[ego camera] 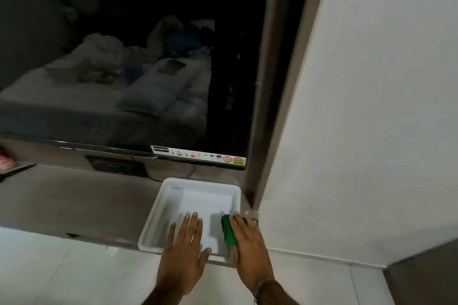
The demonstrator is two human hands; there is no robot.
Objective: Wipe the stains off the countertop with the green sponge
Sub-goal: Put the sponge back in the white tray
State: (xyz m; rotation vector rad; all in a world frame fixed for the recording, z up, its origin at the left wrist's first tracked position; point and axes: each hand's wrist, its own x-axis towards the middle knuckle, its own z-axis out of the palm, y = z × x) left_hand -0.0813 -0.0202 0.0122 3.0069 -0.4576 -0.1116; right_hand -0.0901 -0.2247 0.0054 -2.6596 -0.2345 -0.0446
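Note:
A green sponge (228, 231) lies under my right hand (247, 242) at the right edge of a white plastic tray (158, 208), partly hidden by the fingers that grip it. My left hand (184, 250) hovers flat over the tray's near part, fingers spread, holding nothing. The tray sits on a grey-brown countertop (74, 205) at its right end. I cannot make out stains on the countertop in this dim, blurred view.
A large dark television (124, 57) hangs just above the countertop and reflects a bed. A black box and cable (109, 166) sit behind the tray under the screen. A white wall (359, 131) closes the right side. Pink and dark items (7, 163) lie far left.

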